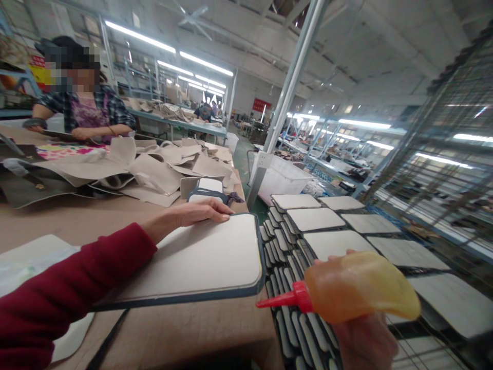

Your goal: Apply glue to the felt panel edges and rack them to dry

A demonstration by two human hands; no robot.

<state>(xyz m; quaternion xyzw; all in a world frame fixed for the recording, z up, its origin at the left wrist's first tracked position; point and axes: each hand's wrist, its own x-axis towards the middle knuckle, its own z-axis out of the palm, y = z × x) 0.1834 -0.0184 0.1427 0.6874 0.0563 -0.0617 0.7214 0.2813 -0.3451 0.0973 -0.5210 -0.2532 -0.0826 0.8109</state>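
My left hand [204, 210], below a dark red sleeve, grips the far edge of a cream panel [208, 257] with rounded corners and a dark edging strip. The panel lies flat near the table's right end. In my right hand [365, 334] is a squeeze bottle [358, 288] of amber liquid. Its red nozzle [279, 299] points left, just off the panel's near right corner and apart from it.
Many similar panels [316, 219] lie in stacked rows on a wire rack at the right. Beige cut pieces [154, 174] are heaped along the table [215, 329]. A co-worker [84, 113] handles a piece at the far left. A metal post [285, 77] rises behind the table.
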